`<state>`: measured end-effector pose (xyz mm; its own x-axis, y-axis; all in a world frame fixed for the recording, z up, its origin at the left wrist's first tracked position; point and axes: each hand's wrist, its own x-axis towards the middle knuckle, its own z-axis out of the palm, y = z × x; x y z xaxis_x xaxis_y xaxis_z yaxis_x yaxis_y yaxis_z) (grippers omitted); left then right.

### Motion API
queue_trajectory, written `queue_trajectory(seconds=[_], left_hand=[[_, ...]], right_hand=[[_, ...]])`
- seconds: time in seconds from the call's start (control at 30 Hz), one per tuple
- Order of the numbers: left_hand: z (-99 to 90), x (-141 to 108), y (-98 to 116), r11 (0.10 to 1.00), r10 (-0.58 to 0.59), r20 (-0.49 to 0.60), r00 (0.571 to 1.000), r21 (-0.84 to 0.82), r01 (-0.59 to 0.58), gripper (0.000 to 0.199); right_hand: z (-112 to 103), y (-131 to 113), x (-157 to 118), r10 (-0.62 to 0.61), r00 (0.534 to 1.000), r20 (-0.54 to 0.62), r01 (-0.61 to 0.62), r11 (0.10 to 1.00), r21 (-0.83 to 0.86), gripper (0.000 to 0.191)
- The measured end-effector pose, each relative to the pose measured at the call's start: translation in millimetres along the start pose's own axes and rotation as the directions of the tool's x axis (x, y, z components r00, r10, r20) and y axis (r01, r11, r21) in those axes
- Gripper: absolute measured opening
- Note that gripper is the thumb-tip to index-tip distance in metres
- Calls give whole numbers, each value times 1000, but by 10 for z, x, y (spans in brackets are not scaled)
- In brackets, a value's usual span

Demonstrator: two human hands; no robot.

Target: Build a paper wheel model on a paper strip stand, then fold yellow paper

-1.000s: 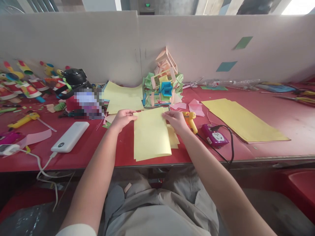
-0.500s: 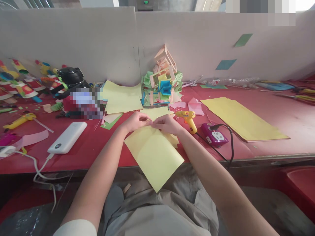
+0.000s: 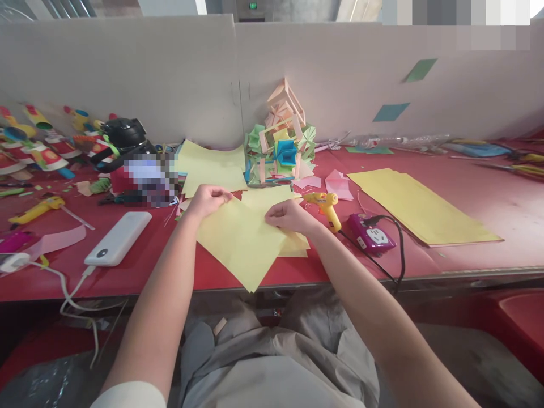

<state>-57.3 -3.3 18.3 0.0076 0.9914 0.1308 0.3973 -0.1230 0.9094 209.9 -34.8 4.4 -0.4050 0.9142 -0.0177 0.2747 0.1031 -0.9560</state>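
A pale yellow sheet of paper (image 3: 240, 243) is spread between my hands, with one corner pointing toward me near the table's front edge. My left hand (image 3: 208, 201) pinches its upper left part. On the right side, my right hand (image 3: 287, 216) has its fingers closed at the sheet's edge. More yellow paper (image 3: 266, 195) lies beneath and behind the sheet, partly covered by it. A yellow glue gun (image 3: 325, 208) rests just right of my right hand, beside a purple power socket (image 3: 371, 233).
Folded paper models (image 3: 284, 136) are piled against the grey partition (image 3: 127, 62). At right lies a yellow paper stack (image 3: 425, 207); at left are a white power bank (image 3: 119, 238), its cable, and another glue gun (image 3: 36, 209). Yellow sheets (image 3: 212, 167) sit behind my left hand.
My left hand has moved left, away from my right hand, drawing the sheet with it. The sheet's near corner has shifted left and farther from my lap. My right hand has barely moved.
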Motion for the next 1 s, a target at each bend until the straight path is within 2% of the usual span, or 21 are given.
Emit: queue_trajectory(seconds=[0.17,0.4,0.53,0.6,0.67,0.73,0.77,0.8,0.87,1.0], left_hand=[[-210,36,-172,1000,-15,-67,998,-13,14,35],[-246,45,-208,1000,-11,-68,998,-14,10,35],[-249,5,-194,999,-35,-112,993,-3,35,24],[-214,-7,-160,996,33,-123,992,84,-23,18],[-127,-14,-90,954,186,-72,980,253,-163,11],[10,-23,3,860,344,56,937,383,-339,13],[90,-31,49,823,386,143,911,393,-410,15],[171,-41,90,806,405,204,891,380,-454,16],[314,-67,144,807,375,305,875,357,-470,19],[445,-119,154,859,299,368,880,298,-416,18]], right_hand=[[-46,23,-9,-14,1000,-17,14,1000,-2,16],[-91,70,6,-67,993,-97,72,996,56,22],[-91,98,25,-157,973,-168,152,988,-38,19],[-85,105,31,-222,958,-183,200,971,-131,17],[-73,111,37,-274,945,-181,230,945,-230,17],[-56,116,44,-309,937,-162,252,920,-301,18],[-48,119,47,-324,934,-150,264,910,-319,19],[-40,120,49,-337,931,-140,277,903,-328,19],[-26,120,49,-358,924,-135,299,896,-328,21],[-10,112,40,-349,923,-164,285,904,-319,24]])
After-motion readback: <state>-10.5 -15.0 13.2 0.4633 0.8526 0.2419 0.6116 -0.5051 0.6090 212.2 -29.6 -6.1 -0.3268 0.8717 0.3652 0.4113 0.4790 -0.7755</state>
